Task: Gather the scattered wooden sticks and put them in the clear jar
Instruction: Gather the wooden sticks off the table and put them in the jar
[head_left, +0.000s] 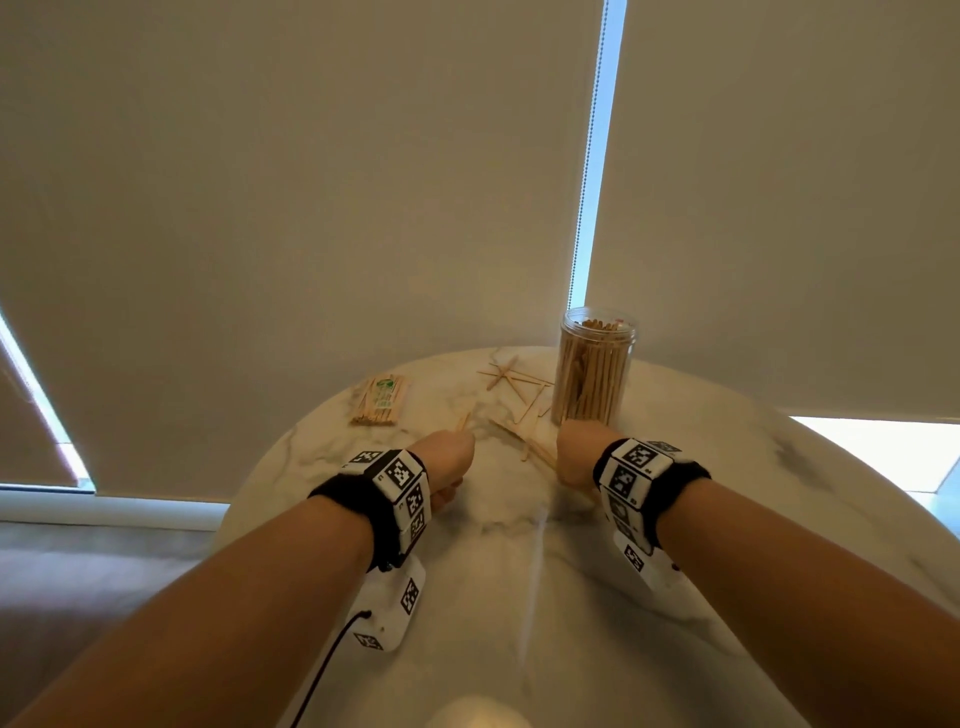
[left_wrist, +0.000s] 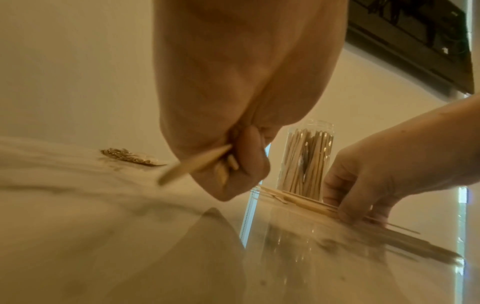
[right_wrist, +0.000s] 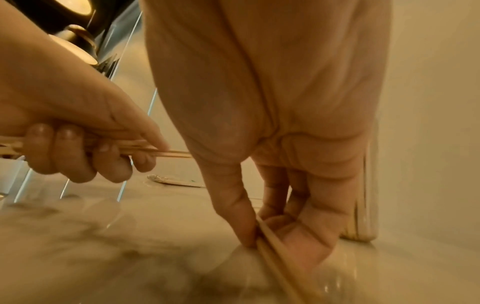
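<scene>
A clear jar (head_left: 594, 367) (left_wrist: 306, 160) packed with upright wooden sticks stands at the far side of the round marble table (head_left: 727, 519). Loose sticks (head_left: 511, 387) lie scattered left of the jar and in front of it. My left hand (head_left: 449, 457) (left_wrist: 233, 162) (right_wrist: 78, 148) grips a small bundle of sticks (left_wrist: 192, 164) (right_wrist: 166, 153) in curled fingers. Just in front of the jar, my right hand (head_left: 576, 452) (right_wrist: 262, 232) (left_wrist: 363, 193) pinches several sticks (right_wrist: 272, 246) (left_wrist: 306, 202) against the tabletop between thumb and fingers.
A wrapped packet of sticks (head_left: 380, 401) (left_wrist: 130, 157) lies at the far left of the table. Closed roller blinds (head_left: 311, 182) hang right behind the table. The table's far edge runs just behind the jar.
</scene>
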